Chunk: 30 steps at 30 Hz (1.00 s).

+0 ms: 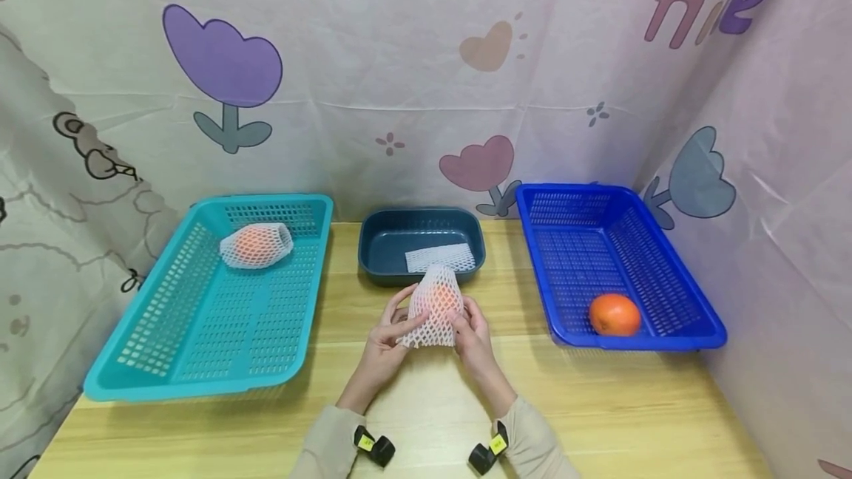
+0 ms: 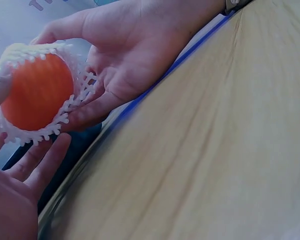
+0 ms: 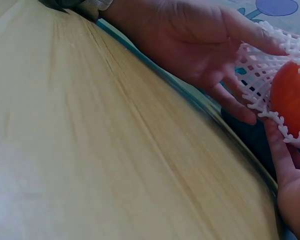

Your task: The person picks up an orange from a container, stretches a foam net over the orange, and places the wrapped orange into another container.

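Both hands hold an orange (image 2: 37,92) inside a white foam net sleeve (image 1: 433,327) above the table, in front of the dark bin. My left hand (image 1: 387,335) grips the sleeve's left side, with its thumb lying on the mesh. On the right side, my right hand (image 1: 474,337) pinches the mesh with thumb and fingers. The sleeve narrows at its far end. Its near end is spread wide, and the wrist views show the orange's bare surface through that opening.
A flat foam net (image 1: 442,257) lies in the dark bin (image 1: 379,242). At left, a turquoise basket (image 1: 233,331) holds a netted orange (image 1: 256,246). A blue basket (image 1: 572,257) at right holds a bare orange (image 1: 615,315). A printed cloth (image 1: 399,58) hangs behind the wooden table (image 1: 632,412).
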Each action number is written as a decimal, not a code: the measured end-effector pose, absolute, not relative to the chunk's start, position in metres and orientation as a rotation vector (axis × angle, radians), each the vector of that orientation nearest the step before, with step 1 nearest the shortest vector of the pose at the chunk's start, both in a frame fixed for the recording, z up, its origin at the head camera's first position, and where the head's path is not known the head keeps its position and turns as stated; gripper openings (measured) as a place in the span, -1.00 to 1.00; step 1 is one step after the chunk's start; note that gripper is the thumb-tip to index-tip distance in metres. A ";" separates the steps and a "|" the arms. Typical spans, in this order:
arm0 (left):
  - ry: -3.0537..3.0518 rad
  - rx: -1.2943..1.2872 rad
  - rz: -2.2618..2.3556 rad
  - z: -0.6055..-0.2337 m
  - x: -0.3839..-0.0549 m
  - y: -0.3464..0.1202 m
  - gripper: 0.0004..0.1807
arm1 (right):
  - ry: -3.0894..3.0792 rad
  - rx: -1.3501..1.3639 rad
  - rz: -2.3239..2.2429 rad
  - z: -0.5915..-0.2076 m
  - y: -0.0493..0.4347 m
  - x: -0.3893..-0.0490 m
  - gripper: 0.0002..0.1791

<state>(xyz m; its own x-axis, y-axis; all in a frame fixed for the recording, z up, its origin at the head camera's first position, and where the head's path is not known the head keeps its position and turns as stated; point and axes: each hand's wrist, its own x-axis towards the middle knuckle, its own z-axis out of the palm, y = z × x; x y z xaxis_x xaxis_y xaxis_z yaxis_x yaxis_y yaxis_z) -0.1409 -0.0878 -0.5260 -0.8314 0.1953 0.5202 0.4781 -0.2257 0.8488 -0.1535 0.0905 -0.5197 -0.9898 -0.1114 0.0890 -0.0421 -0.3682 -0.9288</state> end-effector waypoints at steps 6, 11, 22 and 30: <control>-1.832 -0.838 -2.186 -0.525 -0.140 -0.085 -0.36 | 1.720 -0.156 -2.562 -0.519 0.091 -0.154 -0.49; -2.012 -0.630 -2.152 -0.520 -0.138 -0.084 -0.01 | 1.705 -0.216 -2.543 -0.519 0.091 -0.154 -0.50; -2.141 -0.387 -2.133 -0.500 -0.130 -0.083 0.08 | 1.939 -0.479 -2.318 -0.522 0.091 -0.152 -0.34; -2.006 -0.321 -2.133 -0.491 -0.128 -0.084 0.01 | 2.161 -1.017 -2.303 -0.527 0.091 -0.153 0.10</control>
<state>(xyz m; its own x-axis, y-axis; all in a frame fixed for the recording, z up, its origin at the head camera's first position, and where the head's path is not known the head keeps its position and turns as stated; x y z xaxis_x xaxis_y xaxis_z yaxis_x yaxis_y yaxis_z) -0.1281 -0.0839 -0.4908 -0.9573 0.0057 0.2889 0.2880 -0.0623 0.9556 -0.1533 0.0914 -0.5266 -0.7981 -0.2746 0.5363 -0.5178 -0.1426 -0.8436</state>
